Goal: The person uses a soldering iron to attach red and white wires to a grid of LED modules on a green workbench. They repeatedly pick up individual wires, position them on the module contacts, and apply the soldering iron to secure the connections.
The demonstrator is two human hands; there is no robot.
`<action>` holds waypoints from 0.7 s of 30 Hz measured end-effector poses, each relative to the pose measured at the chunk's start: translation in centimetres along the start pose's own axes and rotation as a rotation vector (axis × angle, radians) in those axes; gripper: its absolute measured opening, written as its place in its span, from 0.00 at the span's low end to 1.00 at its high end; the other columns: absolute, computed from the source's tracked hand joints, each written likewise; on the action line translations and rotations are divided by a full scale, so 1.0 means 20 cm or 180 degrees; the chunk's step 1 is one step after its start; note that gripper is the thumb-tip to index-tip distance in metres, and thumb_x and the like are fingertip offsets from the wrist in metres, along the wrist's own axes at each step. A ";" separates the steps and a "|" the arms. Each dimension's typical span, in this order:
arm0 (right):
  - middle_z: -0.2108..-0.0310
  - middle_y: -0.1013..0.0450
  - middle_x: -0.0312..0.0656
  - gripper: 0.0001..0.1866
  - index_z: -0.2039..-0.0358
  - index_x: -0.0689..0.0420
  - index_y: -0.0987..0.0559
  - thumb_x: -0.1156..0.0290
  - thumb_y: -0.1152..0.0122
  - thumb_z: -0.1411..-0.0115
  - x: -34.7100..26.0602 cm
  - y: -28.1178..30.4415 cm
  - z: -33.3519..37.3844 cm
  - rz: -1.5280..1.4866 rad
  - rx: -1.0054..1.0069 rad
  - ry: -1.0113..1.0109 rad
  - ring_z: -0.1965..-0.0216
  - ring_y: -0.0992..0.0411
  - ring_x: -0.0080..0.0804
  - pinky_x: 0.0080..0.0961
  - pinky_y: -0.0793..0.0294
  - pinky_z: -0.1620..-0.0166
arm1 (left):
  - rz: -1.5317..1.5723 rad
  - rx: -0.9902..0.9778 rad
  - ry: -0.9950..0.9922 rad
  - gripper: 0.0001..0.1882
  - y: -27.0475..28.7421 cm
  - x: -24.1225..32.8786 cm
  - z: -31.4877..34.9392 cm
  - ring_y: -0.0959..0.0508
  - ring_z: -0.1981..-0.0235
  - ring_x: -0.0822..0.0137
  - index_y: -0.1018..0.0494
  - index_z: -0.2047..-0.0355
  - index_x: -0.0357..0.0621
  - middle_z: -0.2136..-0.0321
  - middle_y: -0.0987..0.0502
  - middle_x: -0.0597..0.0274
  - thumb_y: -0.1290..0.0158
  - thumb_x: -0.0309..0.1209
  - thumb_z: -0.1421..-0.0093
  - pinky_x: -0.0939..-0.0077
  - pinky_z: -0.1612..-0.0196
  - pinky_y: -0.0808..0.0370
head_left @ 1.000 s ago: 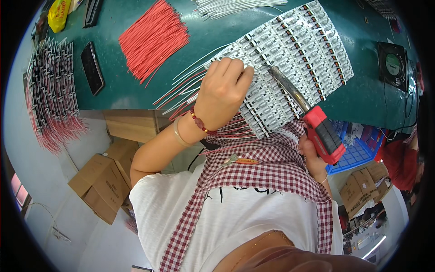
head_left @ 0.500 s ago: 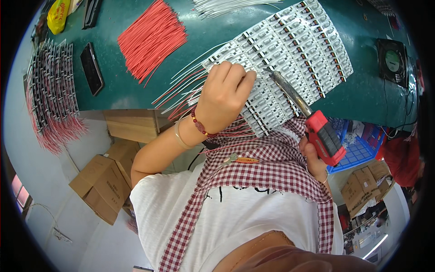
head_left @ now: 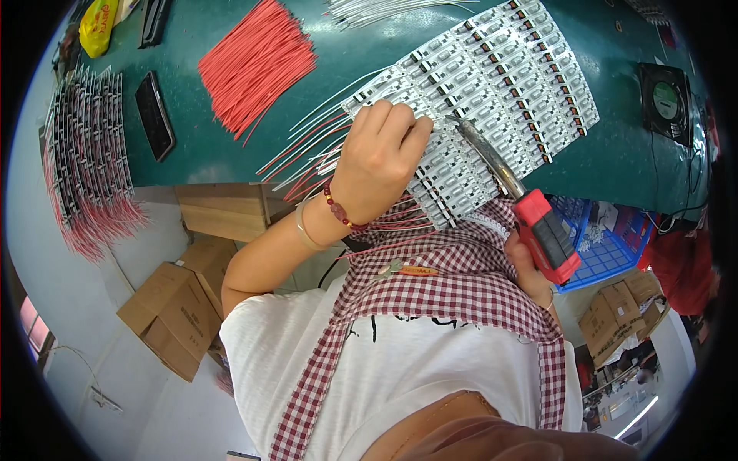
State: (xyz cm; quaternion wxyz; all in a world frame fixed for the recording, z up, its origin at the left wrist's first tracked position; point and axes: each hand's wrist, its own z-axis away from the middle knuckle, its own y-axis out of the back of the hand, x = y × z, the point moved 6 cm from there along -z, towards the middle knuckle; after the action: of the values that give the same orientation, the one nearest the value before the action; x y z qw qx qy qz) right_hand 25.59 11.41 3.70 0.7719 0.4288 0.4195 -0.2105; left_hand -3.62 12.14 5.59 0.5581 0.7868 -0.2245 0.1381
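My right hand (head_left: 526,267), mostly behind the handle, grips a soldering iron (head_left: 544,237) with a red and black body. Its long metal barrel slants up and left, and the tip touches or hovers just over a large panel of small white circuit boards (head_left: 503,88). Close to that tip, my left hand (head_left: 382,154) is closed in a pinch at the panel's left part; its fingers hide what they hold. Red and white wires (head_left: 307,157) fan out to the left from the panel's edge, passing beneath this hand.
On the green table (head_left: 207,165) lie a bundle of red wires (head_left: 257,65), a bundle of white wires (head_left: 384,9) and a phone (head_left: 155,117). Wired boards (head_left: 88,146) overhang the left edge. A black fan (head_left: 666,105) stands right; a blue basket (head_left: 615,242) sits below.
Almost nothing differs. My left hand has shifted very slightly up and left, and the iron's handle has moved a touch left. The grip on the soldering iron is the same.
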 end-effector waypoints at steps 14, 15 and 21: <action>0.69 0.24 0.46 0.10 0.64 0.60 0.19 0.76 0.33 0.49 -0.07 0.00 -0.01 0.0285 0.0101 0.0145 0.73 0.24 0.41 0.30 0.26 0.70 | -0.0032 -0.0027 0.0020 0.15 0.00 0.00 0.00 0.29 0.70 0.60 0.22 0.63 0.37 0.73 0.31 0.60 0.46 0.20 0.55 0.67 0.65 0.32; 0.70 0.24 0.46 0.10 0.64 0.60 0.19 0.76 0.33 0.48 -0.04 0.01 0.00 0.0292 0.0047 0.0122 0.73 0.24 0.41 0.30 0.26 0.70 | -0.0028 -0.0019 0.0025 0.15 0.00 0.00 0.00 0.29 0.70 0.60 0.22 0.63 0.37 0.73 0.31 0.60 0.46 0.20 0.54 0.67 0.65 0.32; 0.71 0.23 0.44 0.10 0.63 0.59 0.18 0.74 0.31 0.47 -0.02 0.04 0.02 0.0157 0.0129 0.0111 0.74 0.24 0.39 0.30 0.27 0.70 | -0.0210 -0.0060 0.0008 0.14 0.00 0.00 -0.01 0.29 0.70 0.61 0.23 0.63 0.38 0.73 0.31 0.61 0.46 0.20 0.53 0.67 0.65 0.32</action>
State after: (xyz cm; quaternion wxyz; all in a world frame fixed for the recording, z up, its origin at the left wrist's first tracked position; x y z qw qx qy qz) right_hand 26.12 11.38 4.45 0.7606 0.4581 0.4179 -0.1924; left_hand -3.53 12.25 5.58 0.5700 0.7883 -0.1990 0.1186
